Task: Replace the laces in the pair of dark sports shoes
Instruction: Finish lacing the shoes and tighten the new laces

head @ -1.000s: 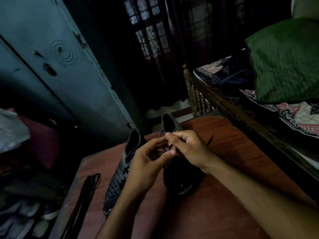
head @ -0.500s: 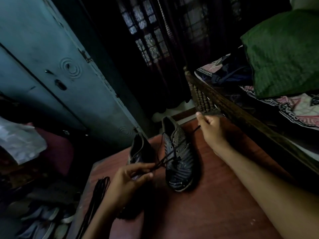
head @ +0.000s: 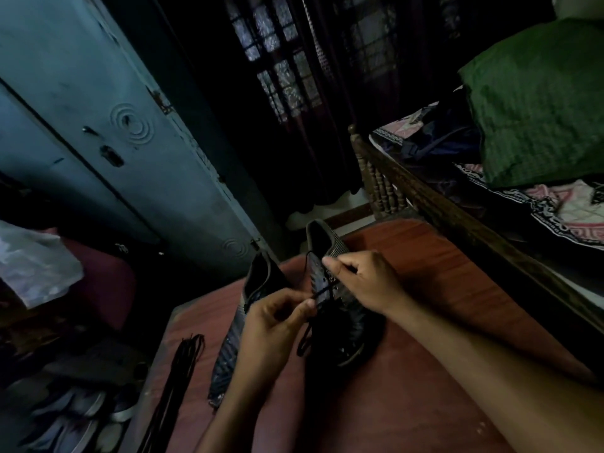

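Observation:
Two dark sports shoes stand side by side on a reddish wooden table (head: 425, 289), toes toward me. My left hand (head: 277, 325) hides part of the left shoe (head: 228, 351) and pinches a black lace (head: 322, 291) threaded in the right shoe (head: 330, 246). Over that shoe's eyelets, my right hand (head: 366, 282) pinches another stretch of the same lace. A loose end of the lace hangs below my left hand. A bundle of spare black laces (head: 178, 380) lies along the table's left edge.
A blue metal cupboard (head: 98, 142) stands close on the left. A wooden bed frame (head: 441, 204) with a green pillow (head: 536, 103) borders the table on the right. Several shoes (head: 75, 416) lie on the floor at lower left, below a white plastic bag (head: 32, 259).
My right hand has come back from the far right to the right shoe's eyelets. My left hand has risen toward the shoe, so the lace between them is shorter.

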Demonstrator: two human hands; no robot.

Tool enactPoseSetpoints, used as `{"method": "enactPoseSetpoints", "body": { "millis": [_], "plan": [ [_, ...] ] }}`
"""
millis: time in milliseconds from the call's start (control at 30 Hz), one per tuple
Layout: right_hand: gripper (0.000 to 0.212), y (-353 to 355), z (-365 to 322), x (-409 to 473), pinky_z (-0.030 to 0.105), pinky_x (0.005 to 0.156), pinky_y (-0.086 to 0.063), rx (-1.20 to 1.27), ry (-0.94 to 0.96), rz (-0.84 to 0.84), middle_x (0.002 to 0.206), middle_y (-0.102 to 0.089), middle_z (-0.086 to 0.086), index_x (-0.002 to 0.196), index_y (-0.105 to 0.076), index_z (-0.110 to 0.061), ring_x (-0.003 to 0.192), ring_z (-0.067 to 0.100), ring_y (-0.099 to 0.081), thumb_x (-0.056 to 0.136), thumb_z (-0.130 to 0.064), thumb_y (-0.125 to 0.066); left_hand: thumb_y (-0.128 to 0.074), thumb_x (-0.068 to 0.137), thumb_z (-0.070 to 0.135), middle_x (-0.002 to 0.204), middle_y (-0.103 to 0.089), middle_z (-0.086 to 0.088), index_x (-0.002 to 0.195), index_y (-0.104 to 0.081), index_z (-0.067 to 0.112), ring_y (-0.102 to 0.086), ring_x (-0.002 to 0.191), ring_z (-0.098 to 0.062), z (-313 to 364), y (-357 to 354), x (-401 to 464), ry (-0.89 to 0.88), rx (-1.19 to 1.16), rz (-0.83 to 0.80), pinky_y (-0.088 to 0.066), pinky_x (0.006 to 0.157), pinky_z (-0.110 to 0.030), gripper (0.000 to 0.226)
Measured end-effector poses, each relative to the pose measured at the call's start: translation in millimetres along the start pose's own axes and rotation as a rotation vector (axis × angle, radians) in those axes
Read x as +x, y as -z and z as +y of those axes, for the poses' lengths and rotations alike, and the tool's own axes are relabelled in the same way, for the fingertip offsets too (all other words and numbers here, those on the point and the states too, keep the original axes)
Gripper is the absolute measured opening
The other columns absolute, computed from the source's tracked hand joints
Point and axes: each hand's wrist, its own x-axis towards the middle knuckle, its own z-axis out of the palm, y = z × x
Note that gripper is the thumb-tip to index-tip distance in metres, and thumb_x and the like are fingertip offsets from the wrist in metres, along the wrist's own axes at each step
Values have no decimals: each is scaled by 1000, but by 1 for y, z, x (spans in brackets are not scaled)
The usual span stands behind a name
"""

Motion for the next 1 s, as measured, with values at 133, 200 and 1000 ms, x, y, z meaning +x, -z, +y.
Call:
{"method": "enactPoseSetpoints", "body": {
  "millis": [133, 200, 1000],
  "plan": [
    [67, 11, 27, 11, 43, 48, -34, -6, -120, 99, 54, -33, -5, 59, -40, -6, 50, 7, -37, 92, -63, -47, -70, 95, 9, 78, -75, 1, 84, -76, 17, -63, 69, -5, -5, 17, -5, 14, 91, 58, -47, 65, -20, 15],
    [63, 10, 30, 12, 41, 48, -31, -9, -111, 99, 53, -31, -7, 57, -37, -9, 49, 6, -35, 95, -57, -52, -73, 93, 10, 75, -74, 7, 82, -76, 20, -63, 67, 3, -3, 25, -9, -18, 221, 52, -46, 63, -14, 15],
    [63, 1, 29, 8, 38, 50, -30, -91, -43, 59, 51, -33, 5, 57, -35, -8, 50, 2, -32, 95, -53, -57, -60, 83, 28, 80, -60, 7, 85, -70, 29, -60, 73, -13, -43, -15, 44, -258, 257, 157, -49, 65, -38, 11]
  ]
}}
